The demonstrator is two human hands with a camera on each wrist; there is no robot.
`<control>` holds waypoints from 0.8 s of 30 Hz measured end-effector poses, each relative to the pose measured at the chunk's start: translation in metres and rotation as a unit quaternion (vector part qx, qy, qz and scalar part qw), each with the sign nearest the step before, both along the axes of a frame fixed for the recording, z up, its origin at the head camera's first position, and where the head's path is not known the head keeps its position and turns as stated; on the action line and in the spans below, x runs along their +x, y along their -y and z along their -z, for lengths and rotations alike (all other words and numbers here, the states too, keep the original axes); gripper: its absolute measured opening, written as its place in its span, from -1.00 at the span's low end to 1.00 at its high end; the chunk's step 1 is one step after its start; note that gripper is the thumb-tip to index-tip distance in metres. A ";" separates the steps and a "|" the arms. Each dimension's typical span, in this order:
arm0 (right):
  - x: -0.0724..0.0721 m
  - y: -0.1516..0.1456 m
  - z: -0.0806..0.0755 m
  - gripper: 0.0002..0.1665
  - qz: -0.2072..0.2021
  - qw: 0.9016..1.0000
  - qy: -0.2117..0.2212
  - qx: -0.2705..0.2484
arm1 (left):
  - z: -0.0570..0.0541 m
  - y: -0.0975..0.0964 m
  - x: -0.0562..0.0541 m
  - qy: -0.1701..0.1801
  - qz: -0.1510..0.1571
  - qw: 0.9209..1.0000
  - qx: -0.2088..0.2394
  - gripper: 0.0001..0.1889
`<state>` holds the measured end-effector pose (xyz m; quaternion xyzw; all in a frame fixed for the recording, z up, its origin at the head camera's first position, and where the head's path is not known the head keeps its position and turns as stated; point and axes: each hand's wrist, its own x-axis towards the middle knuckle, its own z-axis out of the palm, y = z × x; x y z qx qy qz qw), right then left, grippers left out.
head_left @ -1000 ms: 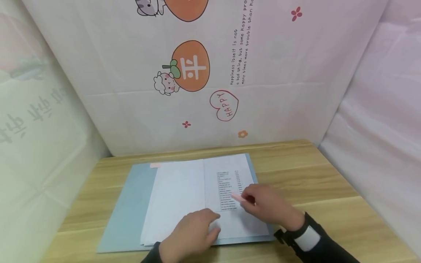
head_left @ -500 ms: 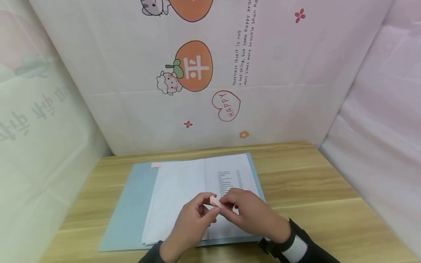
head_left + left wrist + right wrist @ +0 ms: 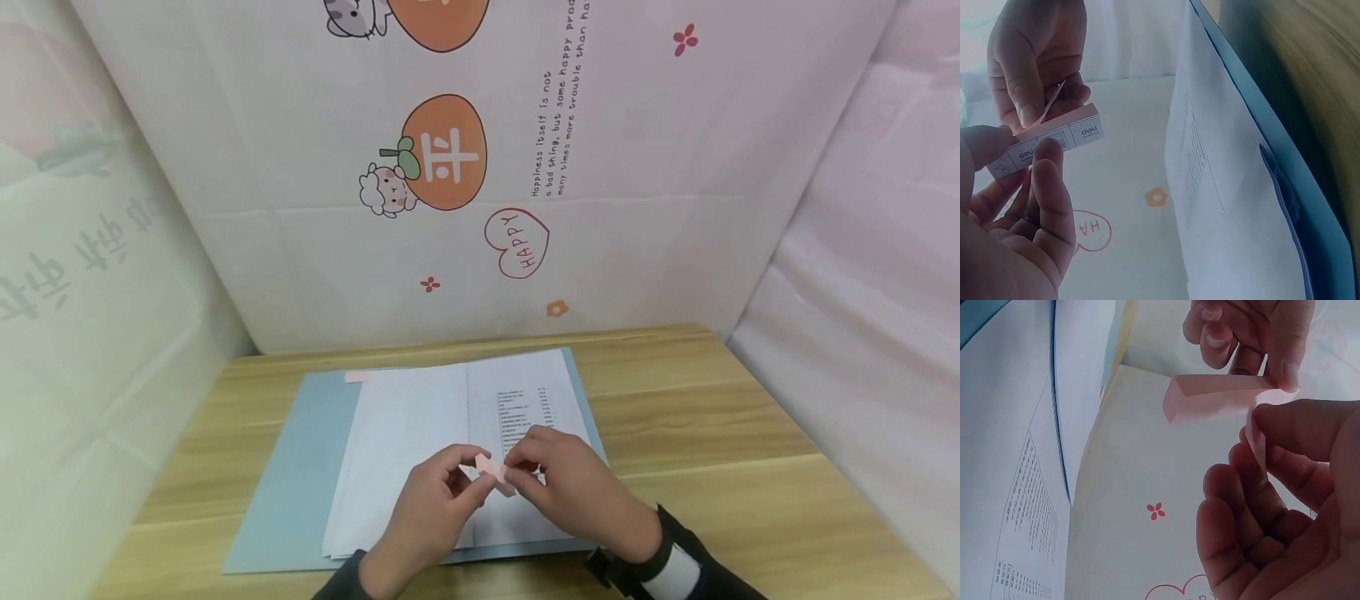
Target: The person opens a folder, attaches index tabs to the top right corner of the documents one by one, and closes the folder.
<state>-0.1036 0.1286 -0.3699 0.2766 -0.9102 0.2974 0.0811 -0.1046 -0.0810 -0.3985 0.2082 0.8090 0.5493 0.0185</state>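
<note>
In the head view my left hand [image 3: 431,504] pinches a small pink sticky note pad [image 3: 1210,399] between thumb and fingers. The left wrist view shows its white underside with "deli" print. My right hand [image 3: 573,483] pinches a pink sticky note [image 3: 1256,447] between thumb and finger; it bends up from the pad, and I cannot tell if it still sticks there. Both hands hover over an open document with printed right-hand page [image 3: 525,408] and blank left page [image 3: 405,442], lying in a light blue folder [image 3: 292,483]. Another pink sticky note [image 3: 357,377] sits at the left page's top corner.
The folder lies on a wood-grain table [image 3: 712,417]. A white printed cloth [image 3: 622,233] hangs behind the table, with more cloth at both sides. A dark strap with a white patch [image 3: 675,571] is on the right wrist.
My right hand has moved left with the pink piece to meet my left hand, which has risen and now grips the pad. In the last half second, the sheet has bent away from the pad.
</note>
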 end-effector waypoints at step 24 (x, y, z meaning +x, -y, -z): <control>0.000 -0.001 0.000 -0.86 -0.010 0.998 0.066 0.004 | 0.005 0.001 -0.001 -0.005 -0.005 1.000 -0.001 -0.77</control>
